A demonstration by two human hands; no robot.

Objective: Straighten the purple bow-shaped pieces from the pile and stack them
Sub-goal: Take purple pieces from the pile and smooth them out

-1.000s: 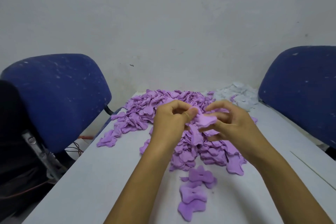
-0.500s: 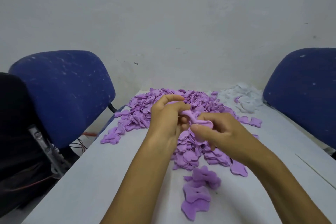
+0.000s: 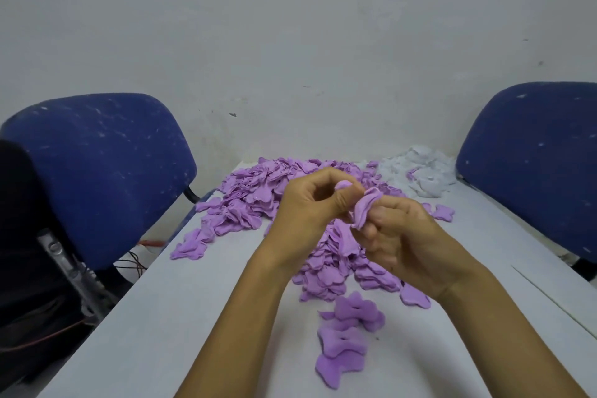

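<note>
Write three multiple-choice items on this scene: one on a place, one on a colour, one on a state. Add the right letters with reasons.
1. Where does the white heap lie?
A. at the table's far right end
B. on the left chair
C. beside the near stack

2. What colour are the two chairs?
A. red
B. blue
C. green

3. What do the hands hold?
A. nothing
B. a white piece
C. a purple bow piece

Key: 1 A, it sits beyond the purple pile, by the right chair. 2 B, both backrests are blue. 3 C, the left hand and right hand pinch one folded piece above the pile; the small stack lies nearer, untouched.
</note>
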